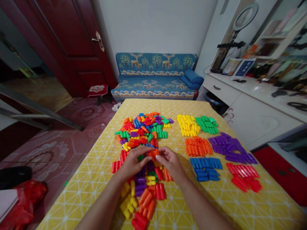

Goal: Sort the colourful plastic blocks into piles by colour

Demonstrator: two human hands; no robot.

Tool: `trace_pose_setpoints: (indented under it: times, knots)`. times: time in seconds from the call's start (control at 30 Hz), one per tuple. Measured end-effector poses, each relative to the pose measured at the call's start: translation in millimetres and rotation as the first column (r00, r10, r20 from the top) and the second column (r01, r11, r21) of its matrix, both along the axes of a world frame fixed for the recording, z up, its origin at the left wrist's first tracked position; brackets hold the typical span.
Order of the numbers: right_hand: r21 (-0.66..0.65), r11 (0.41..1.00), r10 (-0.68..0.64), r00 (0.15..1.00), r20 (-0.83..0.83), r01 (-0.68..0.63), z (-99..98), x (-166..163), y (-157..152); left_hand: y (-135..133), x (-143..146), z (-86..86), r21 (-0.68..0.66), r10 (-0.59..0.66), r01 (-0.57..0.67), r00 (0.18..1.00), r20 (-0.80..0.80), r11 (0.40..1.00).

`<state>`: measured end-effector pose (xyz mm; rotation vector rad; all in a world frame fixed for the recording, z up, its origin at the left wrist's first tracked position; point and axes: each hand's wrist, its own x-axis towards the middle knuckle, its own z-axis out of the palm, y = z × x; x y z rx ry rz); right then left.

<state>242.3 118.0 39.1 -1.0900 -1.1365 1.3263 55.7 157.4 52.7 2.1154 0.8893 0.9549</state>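
Between the fingertips of both hands is an orange plastic building piece, shaped like joined tubes. My left hand pinches it from the left, while my right hand has thumb and fingers closed on its right side. Below and around the hands lie loose pieces in several colours, among them purple pieces, a red piece, orange pieces and yellow pieces. Just beyond the hands spreads a mixed heap of pieces. Part of the pile is hidden under my left hand.
On the right of the yellow tablecloth are single-colour groups: yellow, green, orange, purple, blue and red. A blue sofa stands behind the table, a white dresser at the right.
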Motion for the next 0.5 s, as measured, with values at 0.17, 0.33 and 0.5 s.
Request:
trace_pose_setpoints:
  times: [0.17, 0.33, 0.5]
  knots:
    - [-0.040, 0.994, 0.102, 0.994, -0.042, -0.104, 0.9, -2.2, -4.9, 1.9, -0.1, -1.7, -0.024, -0.001, 0.003, 0.997, 0.079, 1.000]
    - [0.027, 0.999, 0.022, 0.980, 0.198, -0.028, 3.8, -5.1, -12.6, 1.3, 1.3, -1.2, 0.012, -0.061, 0.060, 0.991, 0.115, 0.998]
    - [0.173, 0.972, -0.223, 0.857, 0.464, 0.159, 15.8, 39.1, -15.2, 2.8, -0.1, -2.3, 0.042, -0.047, 0.047, 0.999, 0.009, 0.998]
